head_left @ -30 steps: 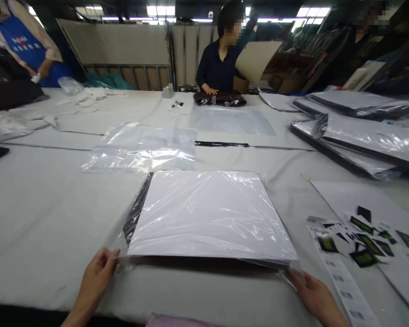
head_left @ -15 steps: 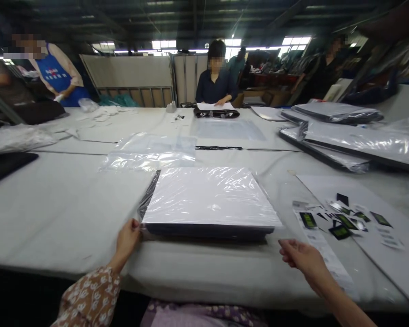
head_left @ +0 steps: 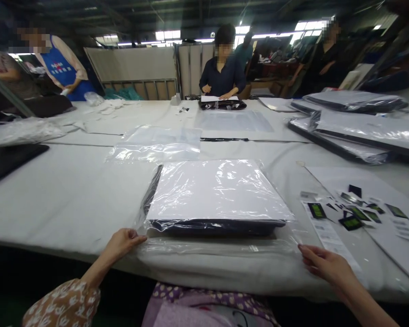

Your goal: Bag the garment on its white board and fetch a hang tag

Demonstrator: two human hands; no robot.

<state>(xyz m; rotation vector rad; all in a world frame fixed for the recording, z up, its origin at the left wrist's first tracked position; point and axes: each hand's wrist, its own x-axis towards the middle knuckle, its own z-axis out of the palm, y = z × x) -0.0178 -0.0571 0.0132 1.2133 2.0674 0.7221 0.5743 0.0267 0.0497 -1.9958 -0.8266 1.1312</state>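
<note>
A clear plastic bag (head_left: 204, 245) lies before me on the cloth-covered table. Inside it are a dark folded garment (head_left: 211, 227) and a white sheet of card (head_left: 218, 190) on top. My left hand (head_left: 124, 243) pinches the bag's near left corner between thumb and fingers. At the near right corner, my right hand (head_left: 323, 261) grips the film the same way. The bag's near end is stretched between the two hands, past the garment's front edge.
Flat empty bags (head_left: 157, 143) lie beyond the package. Filled bags (head_left: 368, 129) are stacked at right, above scattered dark tags (head_left: 352, 221) and a white board (head_left: 402, 254). A co-worker (head_left: 223, 75) stands across the table, hands on a white sheet.
My hands have moved apart and toward me, drawing out the bag's near end. The right hand now holds the right corner. The view has shifted slightly.
</note>
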